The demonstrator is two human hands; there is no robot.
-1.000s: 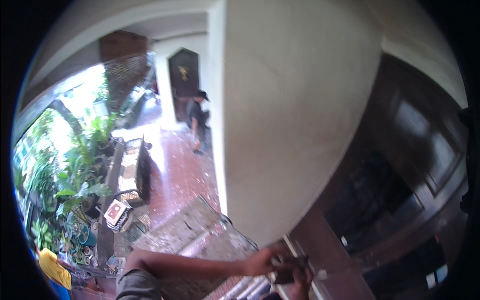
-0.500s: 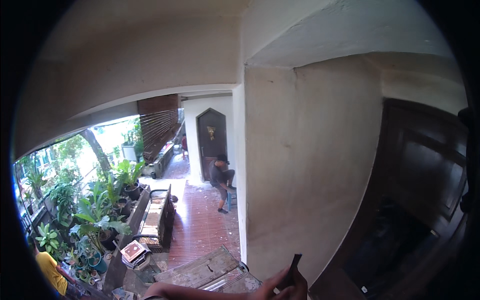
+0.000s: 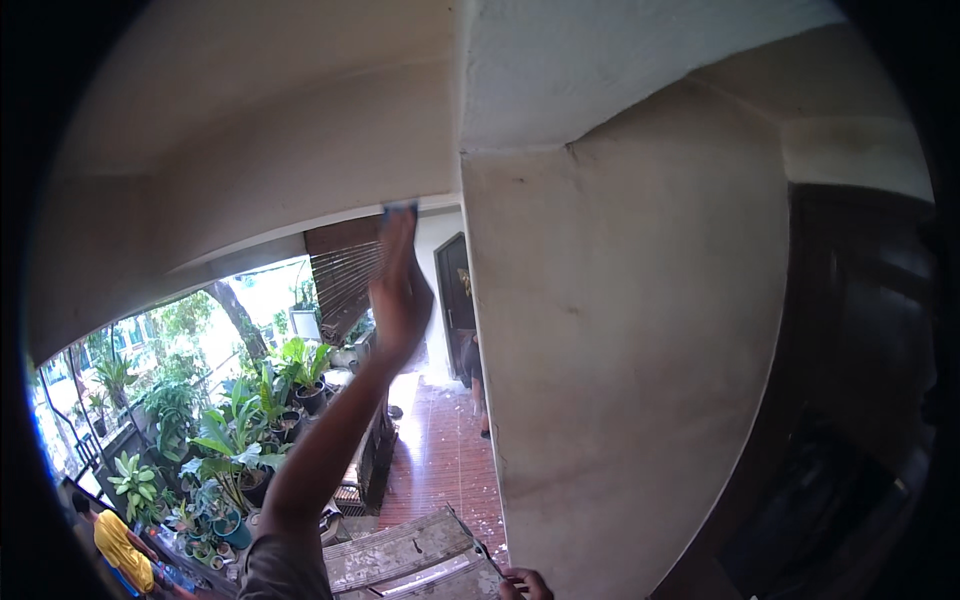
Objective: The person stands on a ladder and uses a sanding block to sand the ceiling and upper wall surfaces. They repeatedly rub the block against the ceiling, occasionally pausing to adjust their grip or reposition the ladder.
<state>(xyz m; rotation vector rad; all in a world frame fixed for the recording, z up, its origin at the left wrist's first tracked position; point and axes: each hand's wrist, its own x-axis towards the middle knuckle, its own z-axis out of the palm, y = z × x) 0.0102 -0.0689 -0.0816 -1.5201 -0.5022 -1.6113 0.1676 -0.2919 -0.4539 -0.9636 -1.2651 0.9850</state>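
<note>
My left hand (image 3: 402, 305) is raised high at the end of an outstretched arm, its fingers pointing up and blurred by motion. A small flat dark-blue piece (image 3: 401, 210) shows at its fingertips, in front of the lower edge of the painted beam (image 3: 300, 130); whether it touches the beam I cannot tell. Low in the view, my right hand (image 3: 527, 584) has its fingers curled, partly cut off by the lower edge. A thin dark strip (image 3: 490, 556) runs up to those fingers; whether they hold it is unclear. Beneath lies a worn slatted wooden bench (image 3: 400, 550).
A stained plaster wall (image 3: 630, 330) stands on the right, beside a dark wooden door (image 3: 850, 400). Potted plants (image 3: 235, 440) line the left. A person in yellow (image 3: 122, 548) is at the lower left; another person (image 3: 473, 375) is partly hidden behind the wall edge over red tiles (image 3: 440, 460).
My left hand has risen from the lower edge to the beam, carrying the flat dark piece. My right hand now shows apart at the bottom. The view has shifted, and the wall hides more of the far person.
</note>
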